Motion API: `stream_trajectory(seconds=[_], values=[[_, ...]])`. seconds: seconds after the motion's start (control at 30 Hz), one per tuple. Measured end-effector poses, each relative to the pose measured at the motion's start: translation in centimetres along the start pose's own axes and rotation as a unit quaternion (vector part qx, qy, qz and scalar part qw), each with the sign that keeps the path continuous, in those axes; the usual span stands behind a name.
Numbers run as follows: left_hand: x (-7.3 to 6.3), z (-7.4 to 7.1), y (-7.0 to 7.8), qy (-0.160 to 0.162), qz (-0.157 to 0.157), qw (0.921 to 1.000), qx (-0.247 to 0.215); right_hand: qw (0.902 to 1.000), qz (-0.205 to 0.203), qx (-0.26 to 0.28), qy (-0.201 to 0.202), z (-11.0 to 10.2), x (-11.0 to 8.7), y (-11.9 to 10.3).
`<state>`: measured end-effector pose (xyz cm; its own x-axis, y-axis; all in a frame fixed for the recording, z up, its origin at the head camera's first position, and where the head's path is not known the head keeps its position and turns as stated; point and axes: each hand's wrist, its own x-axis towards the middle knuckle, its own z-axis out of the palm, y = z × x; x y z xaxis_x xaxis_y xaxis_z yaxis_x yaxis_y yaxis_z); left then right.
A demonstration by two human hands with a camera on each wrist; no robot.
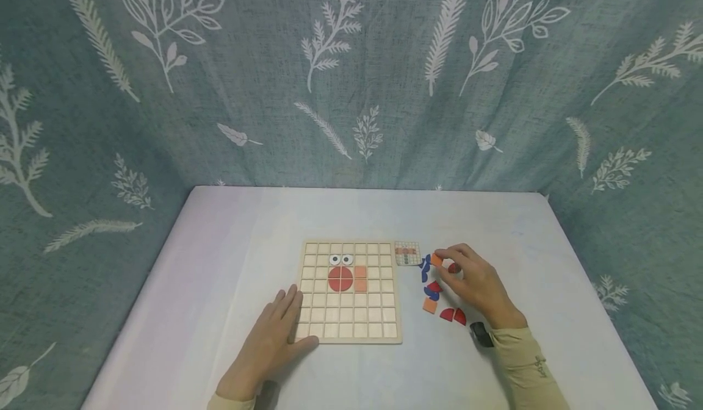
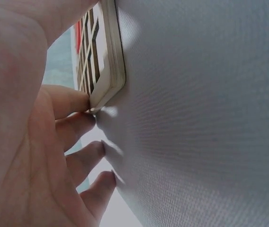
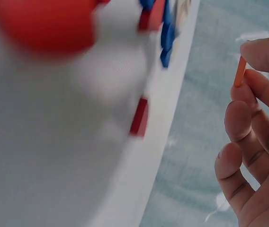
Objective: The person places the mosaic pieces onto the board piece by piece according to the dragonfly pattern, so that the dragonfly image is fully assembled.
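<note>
My right hand (image 1: 478,285) pinches an orange square tile (image 1: 436,259) between thumb and fingertips, over the loose pieces right of the board. In the right wrist view this tile (image 3: 239,72) appears edge-on, raised above the tabletop. My left hand (image 1: 269,337) rests at the near left corner of the wooden grid board (image 1: 346,313), fingers extended along its left edge and thumb at the front edge. On the board are two eye tiles (image 1: 335,260), a red circle of quarter pieces (image 1: 334,273) below them, and two orange squares (image 1: 360,271) beside the circle.
A small pattern card (image 1: 407,260) lies by the board's upper right corner. Scattered right of it are blue pieces (image 1: 425,274), red quarter pieces (image 1: 447,315) and another orange square (image 1: 430,305). A leaf-patterned curtain (image 1: 351,123) surrounds the white table (image 1: 247,227).
</note>
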<state>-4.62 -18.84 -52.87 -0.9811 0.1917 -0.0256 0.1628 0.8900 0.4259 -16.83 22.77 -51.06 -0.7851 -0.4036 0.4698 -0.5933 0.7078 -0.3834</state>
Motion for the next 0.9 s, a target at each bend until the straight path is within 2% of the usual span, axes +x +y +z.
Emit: stream_trajectory(seconds=[0.23,0.6,0.77,0.9], values=[[0.0,0.0,-0.1,0.0,0.001,1.0,0.004,0.9969,-0.065,0.039,0.021,1.7,1.7,-2.0],[0.0,0.3,-0.3,0.002,0.006,1.0,-0.002,0.9925,-0.093,0.078,0.013,4.8,4.2,-6.5],[0.0,0.4,-0.3,-0.001,0.001,1.0,0.001,0.9879,-0.125,0.091,0.013,6.2,5.2,-8.0],[0.0,0.4,-0.3,0.002,0.005,1.0,0.002,0.9871,-0.126,0.098,0.006,7.5,5.8,-9.1]])
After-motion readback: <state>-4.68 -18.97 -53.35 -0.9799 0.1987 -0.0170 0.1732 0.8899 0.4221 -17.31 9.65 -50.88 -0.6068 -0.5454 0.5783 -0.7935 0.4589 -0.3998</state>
